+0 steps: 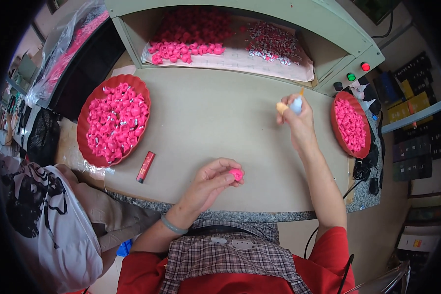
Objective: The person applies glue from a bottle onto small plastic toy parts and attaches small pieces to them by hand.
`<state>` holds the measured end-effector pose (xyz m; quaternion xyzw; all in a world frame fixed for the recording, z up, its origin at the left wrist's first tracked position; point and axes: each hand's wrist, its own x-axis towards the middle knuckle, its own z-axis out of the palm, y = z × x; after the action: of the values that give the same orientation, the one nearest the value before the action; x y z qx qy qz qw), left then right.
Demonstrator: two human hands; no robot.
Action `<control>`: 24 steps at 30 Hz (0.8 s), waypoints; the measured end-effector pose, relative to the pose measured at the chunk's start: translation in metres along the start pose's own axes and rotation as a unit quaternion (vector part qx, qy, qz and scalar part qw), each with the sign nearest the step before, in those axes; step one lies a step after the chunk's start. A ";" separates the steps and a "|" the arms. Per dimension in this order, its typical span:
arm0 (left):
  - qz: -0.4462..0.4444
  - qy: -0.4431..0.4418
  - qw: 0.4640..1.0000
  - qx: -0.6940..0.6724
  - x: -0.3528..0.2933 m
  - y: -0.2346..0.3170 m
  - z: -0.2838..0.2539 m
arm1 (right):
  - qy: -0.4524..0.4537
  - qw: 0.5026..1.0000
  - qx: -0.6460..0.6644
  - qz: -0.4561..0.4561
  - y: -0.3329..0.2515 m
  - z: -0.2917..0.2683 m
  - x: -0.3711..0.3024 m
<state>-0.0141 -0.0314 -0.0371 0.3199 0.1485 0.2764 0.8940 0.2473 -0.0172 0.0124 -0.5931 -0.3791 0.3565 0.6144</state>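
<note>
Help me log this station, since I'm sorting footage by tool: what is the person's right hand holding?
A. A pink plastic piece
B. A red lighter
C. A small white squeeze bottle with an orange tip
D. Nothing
C: the right hand is raised over the tan work mat, gripping a small white squeeze bottle with an orange tip, while the left hand pinches a pink piece.

The person wears a bright red short-sleeved top, seen at both shoulders along the lower edge. Over the chest lies a brown, white and grey checked cloth apron or bib with two small pale patches near its upper hem. Both forearms are bare. A smooth, pale grey-green ring bangle [173,226], possibly jade, circles the left wrist. The right wrist carries nothing.
</note>
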 end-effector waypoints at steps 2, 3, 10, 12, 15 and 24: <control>0.000 0.001 1.000 -0.007 0.000 0.001 0.000 | 0.017 0.996 -0.083 -0.015 0.009 -0.008 0.040; 0.000 -0.002 1.000 -0.008 0.001 0.001 0.000 | 0.038 0.992 -0.119 -0.016 0.012 -0.010 0.059; -0.002 -0.012 1.000 -0.004 0.002 0.001 -0.002 | 0.103 0.896 -0.422 -0.092 0.033 -0.035 0.168; -0.002 -0.014 1.000 -0.003 0.002 0.001 -0.002 | 0.107 0.857 -0.498 -0.075 0.037 -0.036 0.182; -0.008 -0.009 1.000 -0.011 0.002 0.003 -0.002 | 0.109 0.815 -0.564 -0.072 0.034 -0.019 0.190; -0.013 -0.013 1.000 0.011 0.003 0.004 -0.001 | 0.086 0.776 -0.618 -0.093 0.032 -0.013 0.197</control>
<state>-0.0135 -0.0266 -0.0360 0.3313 0.1442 0.2587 0.8958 0.3491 0.1532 -0.0109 -0.8355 -0.5164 -0.0663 0.1757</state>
